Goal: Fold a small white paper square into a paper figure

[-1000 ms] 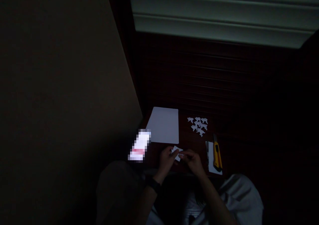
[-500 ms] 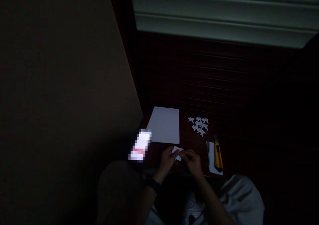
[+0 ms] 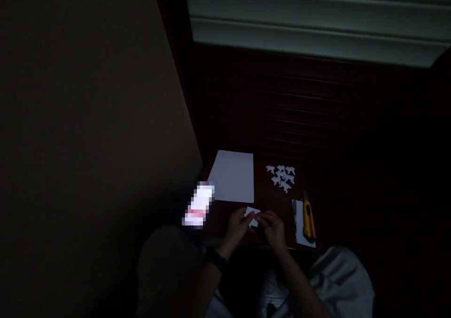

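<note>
A small folded piece of white paper point(image 3: 252, 211) is held between both hands, over the near edge of the dark table. My left hand point(image 3: 238, 224) is closed on its left side, thumb lying across the front. The fingers of my right hand point(image 3: 272, 227) pinch the paper's right edge, close to the left thumb. In the dim light its exact folds cannot be made out. Beyond my right hand lies a group of several small folded paper figures point(image 3: 282, 176).
A stack or sheet of white paper point(image 3: 234, 174) lies at the back left, with a bright, blurred-out phone-like screen point(image 3: 199, 205) beside it. On the right, a yellow utility knife point(image 3: 308, 221) rests on white paper strips point(image 3: 299, 219). A wall point(image 3: 105, 97) rises at left.
The paper between my hands has shifted and turned slightly, and now looks squarer. Both hands stay in nearly the same place; the other things have not moved.
</note>
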A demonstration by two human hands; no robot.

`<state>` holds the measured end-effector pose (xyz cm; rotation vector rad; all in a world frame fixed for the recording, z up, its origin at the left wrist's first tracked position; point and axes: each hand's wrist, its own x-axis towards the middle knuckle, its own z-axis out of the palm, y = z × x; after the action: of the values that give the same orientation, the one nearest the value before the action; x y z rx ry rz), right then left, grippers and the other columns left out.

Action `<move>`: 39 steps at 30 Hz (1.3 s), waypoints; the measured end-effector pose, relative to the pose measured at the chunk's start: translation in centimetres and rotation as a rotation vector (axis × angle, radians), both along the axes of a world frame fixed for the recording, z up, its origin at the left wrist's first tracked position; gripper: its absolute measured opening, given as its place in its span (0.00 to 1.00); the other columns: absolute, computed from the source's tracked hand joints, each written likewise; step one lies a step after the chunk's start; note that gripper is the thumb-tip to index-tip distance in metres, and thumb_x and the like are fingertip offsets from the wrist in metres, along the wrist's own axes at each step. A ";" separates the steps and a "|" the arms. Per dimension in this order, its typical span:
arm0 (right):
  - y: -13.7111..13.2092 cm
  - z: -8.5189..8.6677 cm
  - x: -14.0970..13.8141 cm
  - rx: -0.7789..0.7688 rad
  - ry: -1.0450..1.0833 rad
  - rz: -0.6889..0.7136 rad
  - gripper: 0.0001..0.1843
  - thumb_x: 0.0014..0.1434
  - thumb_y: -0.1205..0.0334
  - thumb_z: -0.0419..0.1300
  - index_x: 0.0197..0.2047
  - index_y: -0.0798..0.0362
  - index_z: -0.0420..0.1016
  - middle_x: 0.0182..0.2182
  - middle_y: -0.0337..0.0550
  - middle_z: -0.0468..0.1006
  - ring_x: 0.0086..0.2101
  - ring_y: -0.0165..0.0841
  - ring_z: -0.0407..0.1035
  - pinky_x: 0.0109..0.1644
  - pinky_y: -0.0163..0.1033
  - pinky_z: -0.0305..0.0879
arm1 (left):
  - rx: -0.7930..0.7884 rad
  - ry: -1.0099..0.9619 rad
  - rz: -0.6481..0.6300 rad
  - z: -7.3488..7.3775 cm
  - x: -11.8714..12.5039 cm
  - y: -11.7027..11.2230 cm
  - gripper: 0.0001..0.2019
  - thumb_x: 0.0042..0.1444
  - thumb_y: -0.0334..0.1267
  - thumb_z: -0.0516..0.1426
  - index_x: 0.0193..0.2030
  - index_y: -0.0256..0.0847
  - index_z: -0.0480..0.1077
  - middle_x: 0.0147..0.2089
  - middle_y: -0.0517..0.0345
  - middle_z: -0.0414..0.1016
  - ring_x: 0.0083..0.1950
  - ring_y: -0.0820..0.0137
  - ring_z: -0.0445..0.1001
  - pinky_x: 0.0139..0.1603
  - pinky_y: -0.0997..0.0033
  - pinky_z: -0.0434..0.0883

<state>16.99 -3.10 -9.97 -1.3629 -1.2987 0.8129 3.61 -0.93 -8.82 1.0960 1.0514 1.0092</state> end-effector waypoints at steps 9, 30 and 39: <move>0.1 0.1 0.1 -0.016 -0.001 0.018 0.08 0.51 0.57 0.58 0.30 0.52 0.76 0.30 0.43 0.75 0.32 0.34 0.69 0.37 0.37 0.63 | 0.033 0.057 0.045 -0.6 -0.2 0.2 0.15 0.48 0.46 0.55 0.34 0.35 0.68 0.31 0.55 0.71 0.30 0.71 0.70 0.21 0.77 0.70; -0.2 0.1 0.5 -0.109 -0.010 -0.021 0.12 0.52 0.55 0.55 0.32 0.55 0.74 0.27 0.44 0.76 0.28 0.34 0.68 0.33 0.36 0.62 | 0.040 0.174 0.056 -2.0 0.3 0.6 0.16 0.46 0.48 0.56 0.35 0.37 0.64 0.26 0.62 0.65 0.21 0.75 0.67 0.12 0.80 0.65; 0.0 -0.3 0.4 -0.091 -0.031 -0.048 0.13 0.50 0.54 0.57 0.33 0.55 0.73 0.26 0.44 0.75 0.27 0.34 0.68 0.31 0.35 0.62 | 0.061 0.263 0.044 -1.8 0.5 0.4 0.13 0.48 0.45 0.55 0.34 0.37 0.65 0.28 0.59 0.69 0.22 0.74 0.68 0.12 0.81 0.63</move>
<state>17.43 -3.14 -10.24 -1.4784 -1.2616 0.8291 4.10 -0.57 -10.65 1.2854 1.2671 0.9540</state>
